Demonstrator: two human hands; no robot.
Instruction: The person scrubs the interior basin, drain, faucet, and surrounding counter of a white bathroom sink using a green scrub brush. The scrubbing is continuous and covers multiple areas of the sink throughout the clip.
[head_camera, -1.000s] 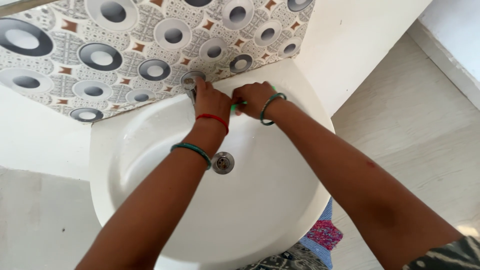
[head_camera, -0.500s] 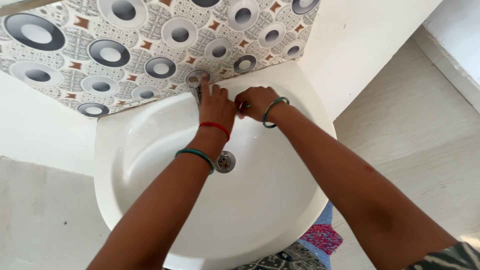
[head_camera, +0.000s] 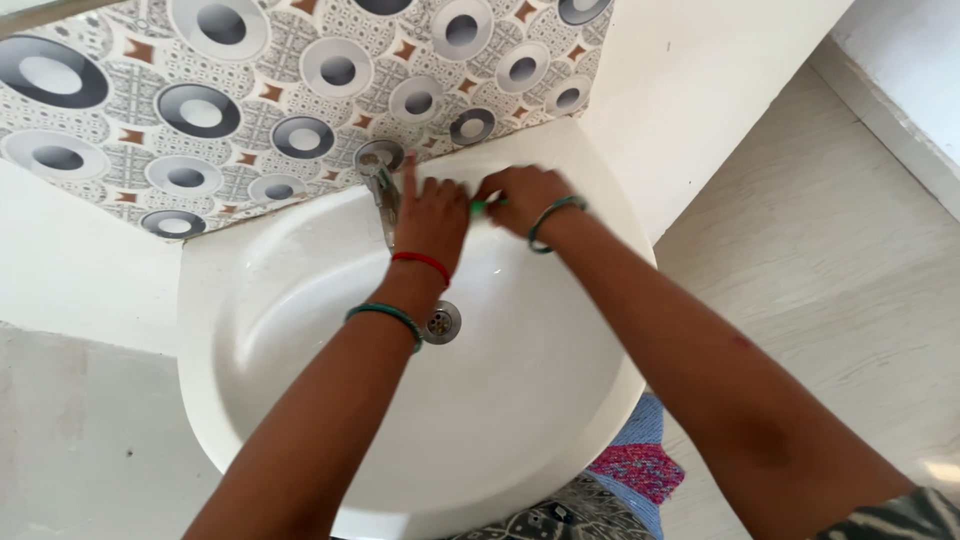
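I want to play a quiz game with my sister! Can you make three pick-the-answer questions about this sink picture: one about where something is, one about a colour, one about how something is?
1. Where is the round metal drain?
A) in the white ceramic basin
B) on the floor
C) on the wall

2. What colour is the thin thread on the left hand's wrist?
A) yellow
B) red
C) white

3. How is the right hand?
A) flat open
B) out of view
C) closed around a small green object

Answers: 1 A, the drain sits in the basin's bottom. 2 B, red beside the green bangle. 3 C, green pokes from curled fingers.
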